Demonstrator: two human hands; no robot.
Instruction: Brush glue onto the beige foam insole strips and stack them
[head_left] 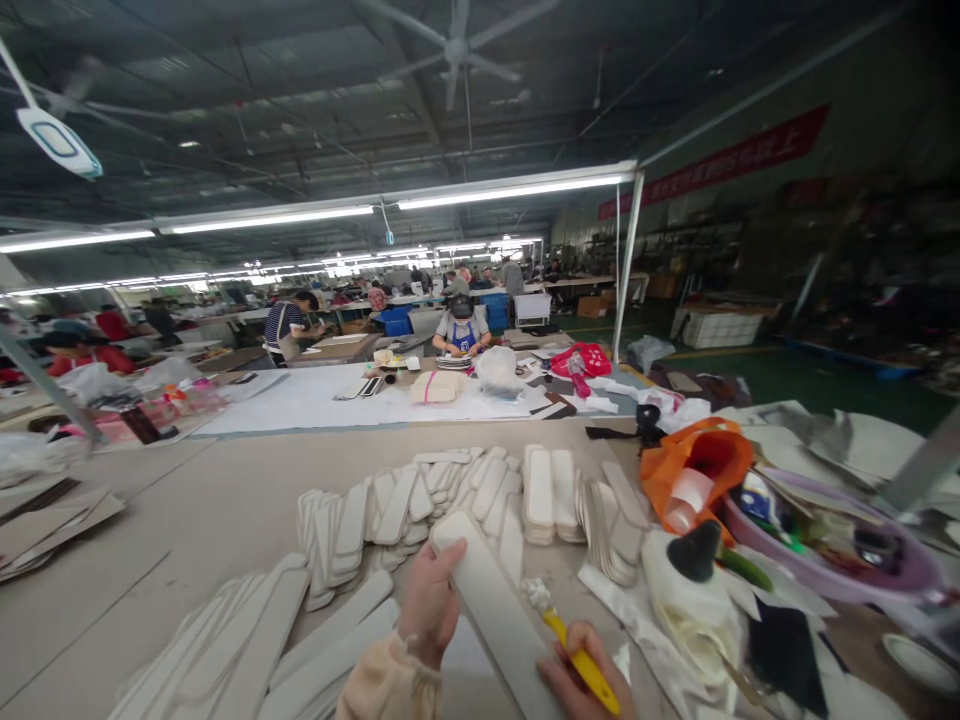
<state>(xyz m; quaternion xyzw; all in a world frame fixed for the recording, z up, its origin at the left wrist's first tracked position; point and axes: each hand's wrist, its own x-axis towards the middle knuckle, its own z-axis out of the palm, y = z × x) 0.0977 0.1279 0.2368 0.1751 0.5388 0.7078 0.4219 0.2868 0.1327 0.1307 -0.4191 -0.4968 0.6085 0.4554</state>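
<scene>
My left hand grips the left edge of a long white rounded strip that lies slanted toward me on the beige table. My right hand holds a yellow-handled brush whose white bristles point up and left, right beside the strip's right edge. More white strips lie fanned out at my left, and stacks of the same pieces are spread across the table beyond my hands.
At my right are an orange bag with tape rolls, a purple basin full of odds and ends, and a black-capped white bottle. Cardboard sheets lie at left. Other people work at tables farther back.
</scene>
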